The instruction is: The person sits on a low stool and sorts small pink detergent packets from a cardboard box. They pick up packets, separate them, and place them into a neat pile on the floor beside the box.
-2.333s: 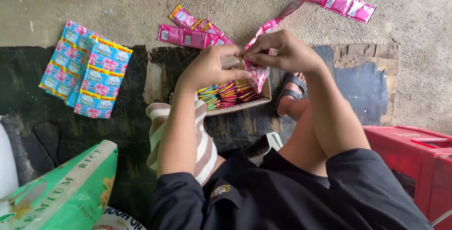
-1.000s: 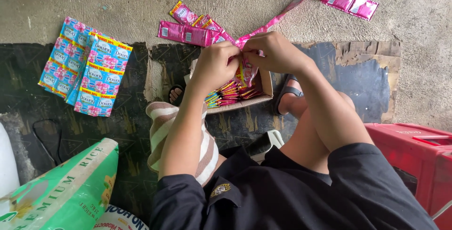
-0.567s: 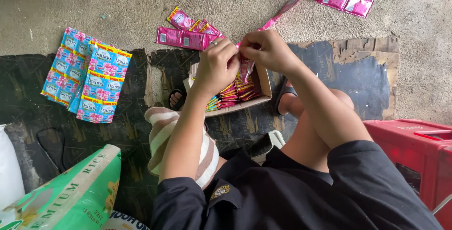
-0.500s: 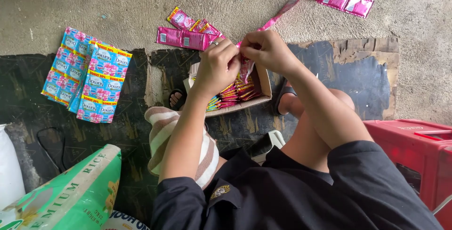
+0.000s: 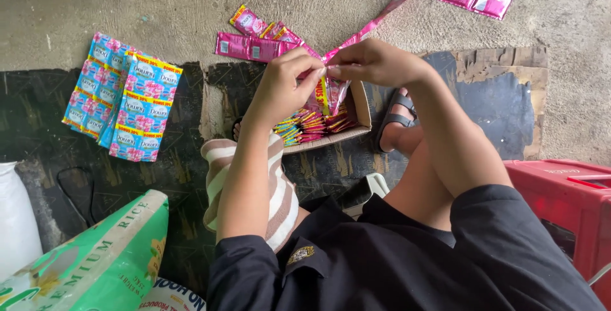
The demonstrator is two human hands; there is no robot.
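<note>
I see a pink sachet strip (image 5: 382,21) pinched between both hands just above a small cardboard box (image 5: 359,110). From the pinch the strip runs up and to the right across the concrete floor (image 5: 159,5), ending in a row of flat pink sachets near the top edge, while a short piece hangs down toward the box. My left hand (image 5: 283,88) is closed, thumb and fingertips nipping the strip at the middle; my right hand (image 5: 375,63) is closed too, its fingertips meeting the left ones on the same spot. The box sits on a dark mat (image 5: 44,152) and holds bundled sachets (image 5: 312,126) in pink, red and yellow (packed tight, so I cannot count them). Just beyond the box lie loose pink sachets (image 5: 254,40) on the floor. Well to the left, a sheet of blue sachets (image 5: 124,104) lies half on the mat. A sandalled foot (image 5: 398,117) rests beside the box, a red plastic crate (image 5: 566,209) stands at right, and a green rice sack (image 5: 95,260) sits at lower left.
</note>
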